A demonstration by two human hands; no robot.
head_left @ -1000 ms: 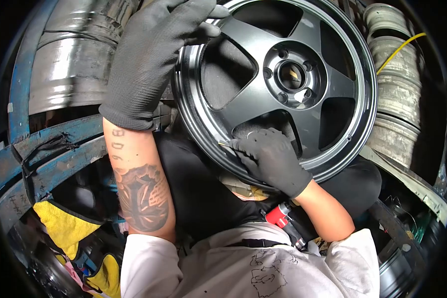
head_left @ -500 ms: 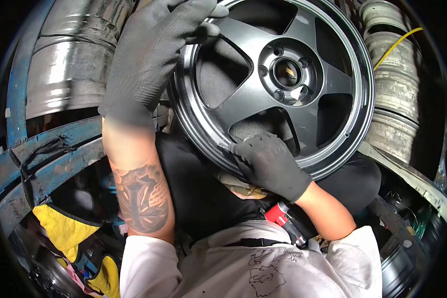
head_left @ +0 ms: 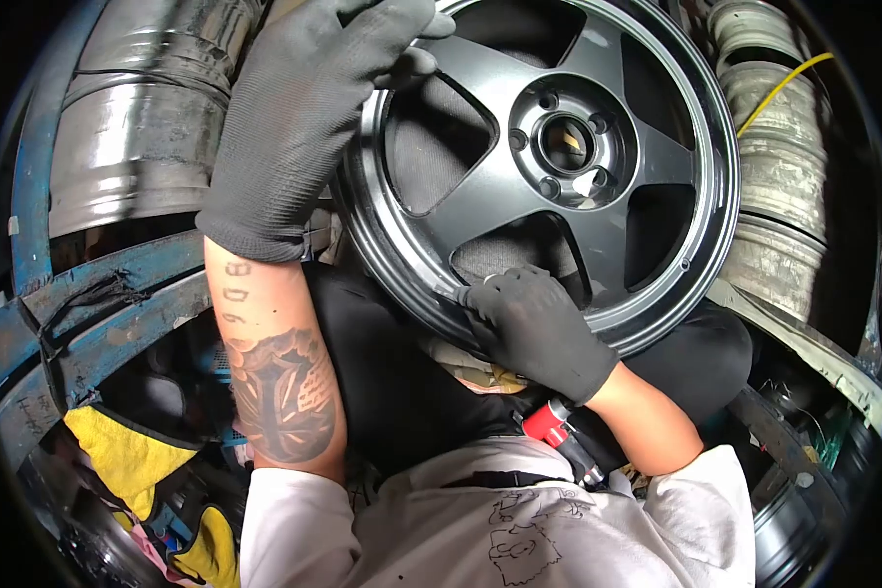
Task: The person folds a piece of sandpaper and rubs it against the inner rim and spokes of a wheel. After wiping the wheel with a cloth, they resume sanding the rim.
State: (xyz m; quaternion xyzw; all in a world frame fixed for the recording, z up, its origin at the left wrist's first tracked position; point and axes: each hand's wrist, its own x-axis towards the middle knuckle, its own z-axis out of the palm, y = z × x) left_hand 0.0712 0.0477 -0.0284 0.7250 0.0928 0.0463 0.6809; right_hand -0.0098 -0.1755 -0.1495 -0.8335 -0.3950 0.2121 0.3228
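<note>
The wheel (head_left: 515, 186) lies between a cylinder (head_left: 137, 147) at left and stacked rims (head_left: 779, 181) at right. Cloth (head_left: 127, 456) lies at lower left.

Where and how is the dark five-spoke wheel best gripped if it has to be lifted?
Probably by its outer rim, the left hand coming from the left, the right hand from the right. The wheel is round and shows its spoked face to the camera; its right edge looks exposed, while the lower edge sits close over the legs, likely leaving less room.
</note>
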